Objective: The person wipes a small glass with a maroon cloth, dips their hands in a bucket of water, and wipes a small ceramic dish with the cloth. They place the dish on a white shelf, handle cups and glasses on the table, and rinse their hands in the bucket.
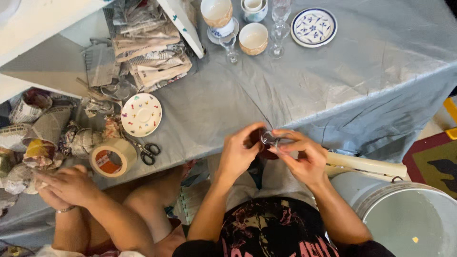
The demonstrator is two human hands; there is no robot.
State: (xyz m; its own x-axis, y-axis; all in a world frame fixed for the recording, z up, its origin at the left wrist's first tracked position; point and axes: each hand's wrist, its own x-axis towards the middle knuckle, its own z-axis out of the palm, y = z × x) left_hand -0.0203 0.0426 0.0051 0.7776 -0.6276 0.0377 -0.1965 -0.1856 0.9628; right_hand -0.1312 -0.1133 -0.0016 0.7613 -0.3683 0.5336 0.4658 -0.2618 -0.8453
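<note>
Glass [268, 138] between both hands (fingertip grip)

- The middle of the grey cloth [228, 100] is bare. A hand could slide there with nothing in the way.
- The right side of the cloth is bare too, down to where it hangs over the edge.
- At the top of the frame, cups [253, 38], thin glasses [277, 33] and a blue and white plate [313, 26] stand close together and block the way.
- At the upper left, a pile of folded newspaper [147, 57] fills the space.
- On the left, a spotted saucer [141, 114], a tape roll [113, 157], scissors [148, 152] and paper-wrapped bundles [38, 138] sit tight together.
- Another person's hands [66, 186] fill the lower left.
- A white bucket [404, 214] fills the lower right.
</note>
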